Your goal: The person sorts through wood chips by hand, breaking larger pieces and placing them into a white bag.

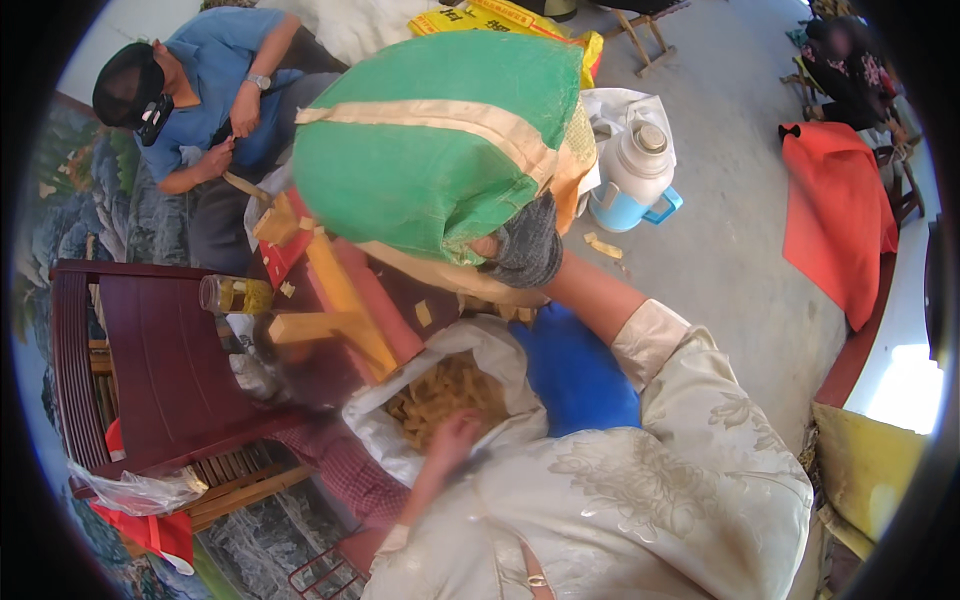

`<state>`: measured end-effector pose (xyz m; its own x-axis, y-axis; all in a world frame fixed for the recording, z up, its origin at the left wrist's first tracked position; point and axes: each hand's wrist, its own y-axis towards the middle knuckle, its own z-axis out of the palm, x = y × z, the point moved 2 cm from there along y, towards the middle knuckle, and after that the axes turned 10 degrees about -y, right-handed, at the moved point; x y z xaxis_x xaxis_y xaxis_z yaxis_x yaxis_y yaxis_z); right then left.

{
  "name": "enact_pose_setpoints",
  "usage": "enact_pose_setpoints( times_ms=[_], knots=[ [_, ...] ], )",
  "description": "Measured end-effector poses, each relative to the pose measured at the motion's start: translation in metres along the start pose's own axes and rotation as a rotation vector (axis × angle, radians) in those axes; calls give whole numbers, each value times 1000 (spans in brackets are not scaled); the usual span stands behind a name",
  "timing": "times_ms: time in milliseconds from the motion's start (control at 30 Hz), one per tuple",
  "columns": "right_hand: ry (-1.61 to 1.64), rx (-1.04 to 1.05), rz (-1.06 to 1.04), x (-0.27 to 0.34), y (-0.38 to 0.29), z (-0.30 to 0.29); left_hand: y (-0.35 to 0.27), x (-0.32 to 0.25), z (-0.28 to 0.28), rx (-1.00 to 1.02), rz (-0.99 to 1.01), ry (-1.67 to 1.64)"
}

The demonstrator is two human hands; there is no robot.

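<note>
My right hand (525, 244), in a dark grey knit glove with a bare fingertip showing, grips the gathered edge of a bulging green woven sack (420, 172) with a beige stripe. Below it stands an open white sack (375, 420) partly filled with small pale wood pieces (427, 397). My bare left hand (455, 435) is over these pieces, inside the sack's opening. Its fingers are blurred, so whether they pinch a piece is unclear. Blue cloth (581, 375) lies between the white sack and my right arm.
Yellow wooden bars (345, 292) lie on a dark red table (315, 375) beside a jar (236, 294). A dark red chair (172, 352) stands left. A person in blue (225, 67) holds a wooden stick (246, 186). A thermos (636, 176) stands on the floor.
</note>
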<state>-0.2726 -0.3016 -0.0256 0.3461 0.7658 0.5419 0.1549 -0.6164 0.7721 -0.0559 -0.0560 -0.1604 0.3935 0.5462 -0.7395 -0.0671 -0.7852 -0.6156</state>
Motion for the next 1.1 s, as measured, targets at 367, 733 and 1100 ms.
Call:
enact_pose_setpoints(
  times_ms=[367,733,1100],
  knots=[
    [-298,-260,100,-41,13,14,0,2,1,1,-66,45],
    [-1070,-327,-81,-207,83,-11,5,13,1,21,-84,-73],
    [-876,-134,523,-189,22,-31,-5,-5,7,-40,-92,-230]
  ],
)
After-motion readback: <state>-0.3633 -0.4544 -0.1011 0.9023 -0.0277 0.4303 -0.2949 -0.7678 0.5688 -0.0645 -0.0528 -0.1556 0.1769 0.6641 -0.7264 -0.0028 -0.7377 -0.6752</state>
